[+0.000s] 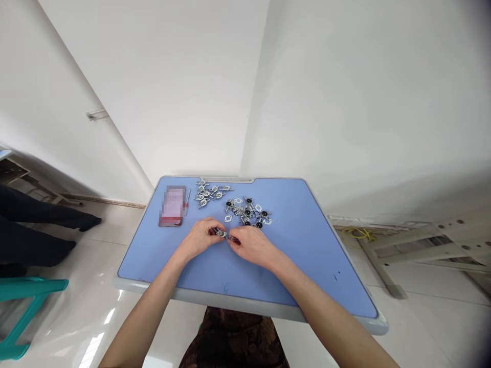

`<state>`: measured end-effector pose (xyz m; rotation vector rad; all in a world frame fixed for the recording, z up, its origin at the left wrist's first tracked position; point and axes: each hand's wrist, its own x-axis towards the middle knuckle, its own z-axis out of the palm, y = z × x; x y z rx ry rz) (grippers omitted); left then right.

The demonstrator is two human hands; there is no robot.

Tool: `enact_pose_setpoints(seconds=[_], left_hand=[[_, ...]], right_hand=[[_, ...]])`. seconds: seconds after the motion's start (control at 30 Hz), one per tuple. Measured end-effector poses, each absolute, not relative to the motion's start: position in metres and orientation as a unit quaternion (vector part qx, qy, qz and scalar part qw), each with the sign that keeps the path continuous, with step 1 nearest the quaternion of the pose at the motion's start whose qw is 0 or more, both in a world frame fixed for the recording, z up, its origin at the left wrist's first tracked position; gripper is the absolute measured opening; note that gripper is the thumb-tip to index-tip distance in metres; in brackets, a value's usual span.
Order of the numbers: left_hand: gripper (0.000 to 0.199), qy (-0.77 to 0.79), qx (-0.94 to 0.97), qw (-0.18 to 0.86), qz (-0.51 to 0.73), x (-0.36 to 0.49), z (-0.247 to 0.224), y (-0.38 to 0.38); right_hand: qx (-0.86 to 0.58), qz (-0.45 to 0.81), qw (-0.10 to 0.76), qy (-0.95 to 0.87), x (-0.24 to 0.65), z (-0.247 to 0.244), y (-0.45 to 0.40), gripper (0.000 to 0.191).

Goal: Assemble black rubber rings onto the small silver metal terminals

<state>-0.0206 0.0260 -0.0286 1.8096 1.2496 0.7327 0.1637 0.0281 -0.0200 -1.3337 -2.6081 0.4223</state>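
Bracket (220,233), silvery, perhaps stamped steel

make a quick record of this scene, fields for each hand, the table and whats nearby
left hand: pinching a small metal part
right hand: fingertips at the same part, grip unclear
table: blue top, grey rim
on table: two heaps of metal parts, some with black discs; a blurred phone
nearby: another person's dark-clad legs; a teal furniture frame

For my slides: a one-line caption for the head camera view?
Left hand and right hand hold a small metal fitting over a blue tabletop.
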Motion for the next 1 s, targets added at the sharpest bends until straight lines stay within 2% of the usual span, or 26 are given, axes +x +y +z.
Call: enact_pose_setpoints(seconds=[0.2, 0.3, 0.37, 0.6, 0.8, 1.0], left_hand=[[0.014, 0.497, 0.75, 0.349, 0.262, -0.019, -0.025, 0.023], [0.011, 0.51, 0.759, 0.314, 0.255, -0.019, -0.025, 0.023], [0.012, 0.511, 0.76, 0.312, 0.252, -0.019, -0.026, 0.025], [0.012, 0.482, 0.764, 0.347, 0.25, -0.021, -0.029, 0.028], [0.008, 0.472, 0.771, 0.346, 0.25, -0.02, -0.028, 0.026], [0.009, 0.473, 0.771, 0.349, 0.244, -0.016, -0.03, 0.026]], right_hand=[[-0.444, 0.169, 0.084, -0.876, 0.165, -0.018, 0.028, 0.018], [-0.443, 0.222, 0.103, -0.863, 0.169, -0.011, 0.027, 0.011], [-0.426, 0.287, 0.139, -0.847, 0.176, -0.004, 0.028, 0.005], [-0.374, 0.511, 0.308, -0.71, 0.198, 0.011, 0.039, 0.026], [-0.428, 0.47, 0.368, -0.679, 0.191, 0.005, 0.04, 0.034], [-0.392, 0.486, 0.422, -0.658, 0.18, -0.003, 0.038, 0.028]])
